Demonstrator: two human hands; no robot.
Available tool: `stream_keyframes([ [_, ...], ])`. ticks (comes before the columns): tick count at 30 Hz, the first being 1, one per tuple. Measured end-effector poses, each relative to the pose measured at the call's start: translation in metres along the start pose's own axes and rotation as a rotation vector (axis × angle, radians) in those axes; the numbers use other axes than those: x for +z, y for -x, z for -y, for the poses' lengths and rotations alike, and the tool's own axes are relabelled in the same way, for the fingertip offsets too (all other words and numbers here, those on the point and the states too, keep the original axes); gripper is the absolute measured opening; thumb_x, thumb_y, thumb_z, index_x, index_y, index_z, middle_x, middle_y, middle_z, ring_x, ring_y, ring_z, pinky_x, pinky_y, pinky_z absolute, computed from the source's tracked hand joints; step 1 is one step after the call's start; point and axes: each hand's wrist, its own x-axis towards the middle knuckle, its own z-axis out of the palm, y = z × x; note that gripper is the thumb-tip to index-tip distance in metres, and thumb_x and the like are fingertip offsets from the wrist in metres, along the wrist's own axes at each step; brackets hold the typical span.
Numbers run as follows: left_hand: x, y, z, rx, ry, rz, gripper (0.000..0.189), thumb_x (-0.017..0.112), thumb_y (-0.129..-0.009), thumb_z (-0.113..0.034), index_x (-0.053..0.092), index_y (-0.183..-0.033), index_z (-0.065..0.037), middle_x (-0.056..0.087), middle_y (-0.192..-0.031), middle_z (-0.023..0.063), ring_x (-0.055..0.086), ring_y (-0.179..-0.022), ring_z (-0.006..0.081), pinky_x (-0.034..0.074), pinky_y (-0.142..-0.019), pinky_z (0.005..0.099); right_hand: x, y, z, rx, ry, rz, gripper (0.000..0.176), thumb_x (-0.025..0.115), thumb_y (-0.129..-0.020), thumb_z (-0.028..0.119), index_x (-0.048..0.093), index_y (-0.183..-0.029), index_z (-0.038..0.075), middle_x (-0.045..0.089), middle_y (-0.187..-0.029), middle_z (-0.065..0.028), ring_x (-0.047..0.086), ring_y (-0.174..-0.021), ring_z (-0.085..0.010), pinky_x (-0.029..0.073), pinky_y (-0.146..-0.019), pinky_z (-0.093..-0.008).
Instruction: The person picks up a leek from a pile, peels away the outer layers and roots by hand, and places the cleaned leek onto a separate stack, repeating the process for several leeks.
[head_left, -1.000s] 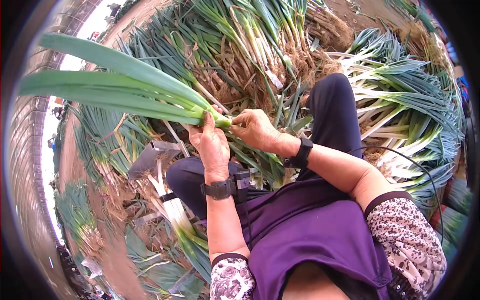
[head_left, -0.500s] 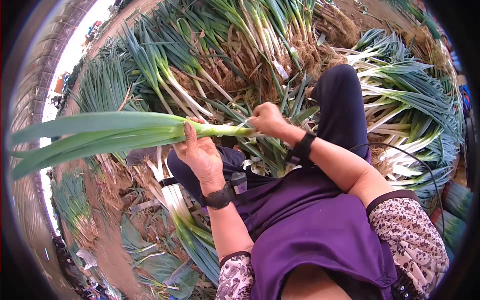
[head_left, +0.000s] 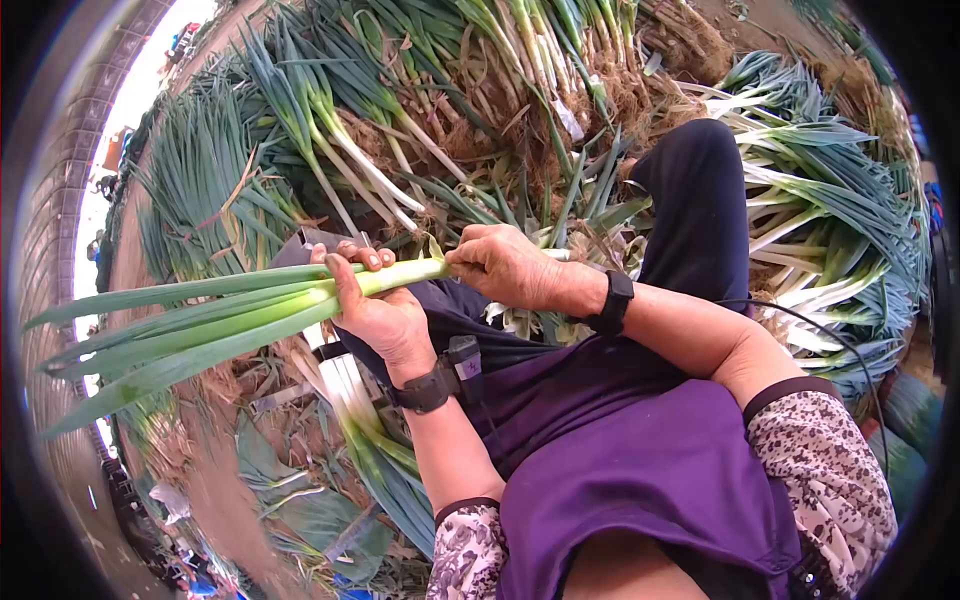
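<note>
A long green onion (head_left: 300, 292) lies across in front of me, its leaves fanning out to the left and its pale stem pointing right. My left hand (head_left: 382, 318) is wrapped round it from below, where the leaves meet the stem, with the thumb on the near side. Just right of that, my right hand (head_left: 510, 266) is closed over the stem, fingertips pinched at a small raised leaf layer. The stem's end shows beyond the right hand, and what lies under its palm is hidden.
Uncleaned green onions with brown roots (head_left: 520, 130) heap up ahead. White-stemmed onions (head_left: 810, 220) are stacked at right. Below my left forearm lies a bundle of onions (head_left: 352, 400). My bent knee (head_left: 690, 190) rises beside the right hand; a black cable (head_left: 850, 335) crosses my right arm.
My right hand has moved left along the stem, closer to my left hand. The onion's leaves have spread and swung lower; my left hand has shifted slightly downward and left.
</note>
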Motion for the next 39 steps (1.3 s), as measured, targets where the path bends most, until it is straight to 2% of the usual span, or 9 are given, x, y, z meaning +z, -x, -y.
stream_keyframes([
  [8, -0.012, -0.005, -0.001, -0.026, -0.004, 0.132, 0.035, 0.058, -0.091, -0.036, 0.048, -0.108, -0.007, 0.049, -0.075, 0.0009, 0.041, -0.060, 0.0108, 0.036, -0.060, 0.0280, 0.016, -0.004, 0.002, 0.013, 0.008, -0.167, 0.003, 0.063, -0.072, 0.002, 0.064, -0.075, 0.001, 0.059, -0.065, -0.0114, 0.062, -0.060, -0.0284, 0.048, -0.053, -0.0346],
  [11, -0.013, -0.005, -0.004, -0.039, -0.014, 0.169, 0.040, 0.053, -0.092, -0.041, 0.049, -0.112, -0.006, 0.050, -0.074, 0.0019, 0.041, -0.059, 0.0112, 0.036, -0.059, 0.0282, -0.008, -0.009, 0.000, 0.807, -0.505, 0.015, 0.012, 0.066, -0.075, 0.007, 0.065, -0.072, -0.004, 0.063, -0.063, -0.0183, 0.064, -0.054, -0.0185, 0.050, -0.050, -0.0330],
  [13, -0.018, -0.009, -0.009, -0.054, 0.045, 0.228, 0.045, 0.049, -0.093, -0.044, 0.049, -0.116, -0.006, 0.052, -0.076, 0.0036, 0.042, -0.059, 0.0116, 0.036, -0.059, 0.0283, -0.019, 0.003, -0.054, 0.994, -0.415, 0.019, 0.020, 0.069, -0.073, 0.013, 0.066, -0.075, -0.007, 0.064, -0.065, -0.0190, 0.066, -0.058, -0.0223, 0.052, -0.053, -0.0341],
  [15, -0.021, -0.015, -0.015, -0.053, 0.048, 0.244, 0.047, 0.049, -0.093, -0.046, 0.050, -0.117, -0.006, 0.053, -0.077, 0.0046, 0.044, -0.061, 0.0122, 0.037, -0.059, 0.0284, -0.028, 0.037, -0.139, 0.845, 0.357, 0.047, 0.030, 0.072, -0.071, 0.022, 0.067, -0.078, -0.006, 0.064, -0.066, -0.0203, 0.066, -0.060, -0.0275, 0.053, -0.058, -0.0369],
  [17, -0.019, -0.018, -0.020, -0.056, 0.035, 0.177, 0.048, 0.049, -0.093, -0.048, 0.051, -0.116, -0.005, 0.053, -0.077, 0.0049, 0.045, -0.062, 0.0129, 0.038, -0.060, 0.0287, -0.059, 0.040, -0.123, 0.793, 0.475, 0.177, 0.038, 0.074, -0.068, 0.032, 0.068, -0.077, -0.004, 0.064, -0.068, -0.0211, 0.065, -0.065, -0.0315, 0.052, -0.063, -0.0388],
  [21, -0.026, -0.023, -0.014, -0.091, 0.073, 0.205, 0.056, 0.050, -0.089, -0.056, 0.054, -0.113, -0.005, 0.054, -0.073, 0.0043, 0.047, -0.064, 0.0138, 0.039, -0.059, 0.0289, -0.038, 0.002, -0.042, 0.426, -0.131, 0.160, 0.035, 0.076, -0.071, 0.030, 0.068, -0.088, 0.001, 0.063, -0.073, -0.0179, 0.062, -0.066, -0.0277, 0.049, -0.065, -0.0360],
  [23, -0.028, -0.022, -0.011, -0.112, 0.091, 0.213, 0.060, 0.050, -0.088, -0.058, 0.054, -0.113, -0.004, 0.054, -0.071, 0.0044, 0.047, -0.063, 0.0139, 0.039, -0.058, 0.0289, -0.030, -0.006, -0.009, 0.201, -0.142, 0.289, 0.028, 0.070, -0.080, 0.016, 0.065, -0.101, -0.002, 0.065, -0.090, -0.0154, 0.064, -0.083, -0.0273, 0.050, -0.071, -0.0353],
  [28, -0.032, -0.024, -0.019, -0.202, 0.228, 0.280, 0.067, 0.050, -0.083, -0.064, 0.057, -0.108, -0.002, 0.054, -0.068, 0.0056, 0.047, -0.059, 0.0145, 0.039, -0.055, 0.0291, -0.022, -0.007, 0.002, -0.025, -0.168, 0.299, 0.018, 0.064, -0.083, 0.007, 0.066, -0.098, -0.002, 0.063, -0.091, -0.0156, 0.063, -0.079, -0.0311, 0.051, -0.069, -0.0365],
  [39, -0.041, -0.030, -0.020, -0.311, 0.500, 0.669, 0.075, 0.044, -0.081, -0.072, 0.064, -0.102, -0.003, 0.055, -0.062, 0.0043, 0.046, -0.048, 0.0139, 0.040, -0.050, 0.0291, -0.035, -0.001, 0.024, -0.009, -0.239, 0.303, 0.014, 0.070, -0.073, 0.013, 0.066, -0.076, 0.000, 0.057, -0.072, -0.0149, 0.059, -0.070, -0.0325, 0.047, -0.062, -0.0397],
])
